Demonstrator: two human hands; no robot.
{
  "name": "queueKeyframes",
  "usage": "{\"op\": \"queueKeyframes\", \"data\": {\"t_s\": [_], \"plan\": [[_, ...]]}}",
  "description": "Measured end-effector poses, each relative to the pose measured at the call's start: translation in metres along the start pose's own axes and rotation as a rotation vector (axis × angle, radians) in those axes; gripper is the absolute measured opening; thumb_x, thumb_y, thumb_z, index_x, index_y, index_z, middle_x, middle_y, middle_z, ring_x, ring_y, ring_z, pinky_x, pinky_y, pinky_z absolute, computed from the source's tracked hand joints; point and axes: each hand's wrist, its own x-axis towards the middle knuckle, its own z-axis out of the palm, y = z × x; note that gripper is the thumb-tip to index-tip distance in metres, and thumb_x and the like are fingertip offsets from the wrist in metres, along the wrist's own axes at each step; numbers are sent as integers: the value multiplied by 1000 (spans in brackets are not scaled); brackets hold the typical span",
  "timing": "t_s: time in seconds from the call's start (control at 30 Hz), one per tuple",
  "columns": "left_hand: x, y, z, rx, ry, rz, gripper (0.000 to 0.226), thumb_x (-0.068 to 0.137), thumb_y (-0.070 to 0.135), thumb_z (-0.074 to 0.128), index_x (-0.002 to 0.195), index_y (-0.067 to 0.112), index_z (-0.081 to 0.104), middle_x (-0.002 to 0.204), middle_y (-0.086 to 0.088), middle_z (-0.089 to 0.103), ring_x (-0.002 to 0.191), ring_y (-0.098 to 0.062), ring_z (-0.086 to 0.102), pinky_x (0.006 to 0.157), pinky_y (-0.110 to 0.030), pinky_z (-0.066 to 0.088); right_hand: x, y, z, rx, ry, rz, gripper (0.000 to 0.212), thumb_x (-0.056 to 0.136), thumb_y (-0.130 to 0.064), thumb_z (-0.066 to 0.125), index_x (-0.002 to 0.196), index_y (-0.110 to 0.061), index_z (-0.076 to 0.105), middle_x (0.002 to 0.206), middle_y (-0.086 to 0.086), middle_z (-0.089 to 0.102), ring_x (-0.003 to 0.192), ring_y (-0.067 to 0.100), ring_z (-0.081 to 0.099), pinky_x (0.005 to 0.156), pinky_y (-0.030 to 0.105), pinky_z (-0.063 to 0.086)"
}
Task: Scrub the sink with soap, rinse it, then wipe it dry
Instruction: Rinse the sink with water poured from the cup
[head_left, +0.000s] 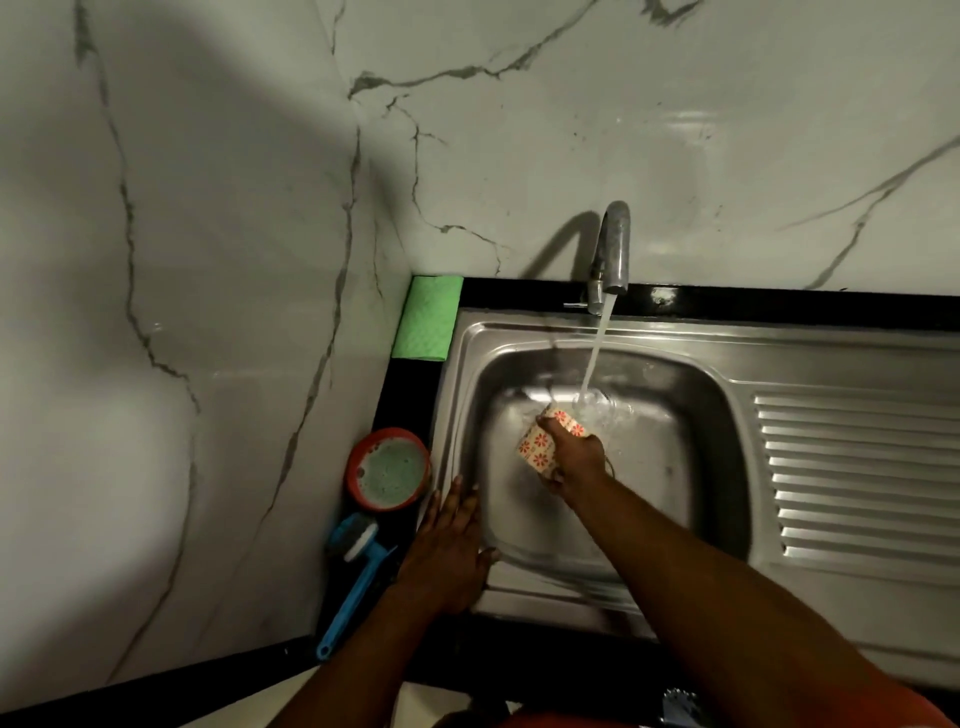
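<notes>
Marbled wall (519, 130) at the back, black counter (779, 304) under it, steel sink (701, 395) set in, close below the camera. Tap (613, 249) on, and pouring: water (597, 348) straight down to the basin floor, splashing just beside the cup (540, 449).

Over to the right hand (576, 462): reaching low into the basin, fingers curled tight round that flowered cup. Held tilted, right at the stream. Inside of it turned away, so contents impossible to call.

Left hand (447, 551) now: laid flat on the sink's left rim, fingers straight and slightly apart, gripping nothing.

On to the counter, left of the sink. Red bowl (354, 467), filled nearly to the brim with pale green foam (392, 470). Just in front of it, lying flat, a blue brush (358, 540), white head next to the bowl, handle trailing back toward the near edge. Tucked in the far corner against the wall, a folded green cloth (426, 319).

Harder going elsewhere. Drain lost somewhere under the splash and the right wrist. Near right corner of the basin covered by the forearm. Ribbed drainboard (857, 478) cut off at the right edge. Down at the bottom, a strip of orange clothing (909, 712) and something shiny beside it, too dark and too cropped to name.
</notes>
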Motion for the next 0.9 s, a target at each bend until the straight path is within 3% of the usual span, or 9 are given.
{"op": "queueKeyframes", "data": {"t_s": [0.13, 0.3, 0.5, 0.9], "plan": [[1, 2, -3, -1, -32, -11, 86, 104, 58, 30, 166, 11, -5, 174, -3, -14, 153, -21, -35, 121, -42, -25, -12, 16, -13, -130, 58, -156, 68, 59, -37, 96, 117, -20, 64, 104, 8, 73, 89, 31, 72, 73, 53, 62], [-1, 6, -13, -2, -109, -17, 86, 104, 59, 24, 165, 10, -11, 172, -7, -22, 150, -25, -40, 120, -45, -26, -19, -13, -28, -378, 105, -366, 80, 63, -39, 94, 130, -24, 52, 119, 3, 67, 105, 26, 65, 88, 39, 57], [-1, 7, -20, 31, -157, -1, 87, 105, 61, 25, 165, 9, -9, 171, -11, -23, 150, -31, -39, 121, -50, -25, -22, -63, -38, -402, 146, -553, 80, 67, -25, 93, 134, -21, 50, 123, 5, 67, 113, 27, 63, 99, 45, 52], [5, 7, -25, 42, -227, -1, 91, 103, 67, 28, 166, 12, -11, 170, -9, -27, 145, -31, -44, 118, -50, -27, -40, -79, -27, -308, 84, -687, 77, 66, -17, 93, 131, -18, 53, 118, 4, 68, 109, 25, 64, 100, 45, 52]]}}
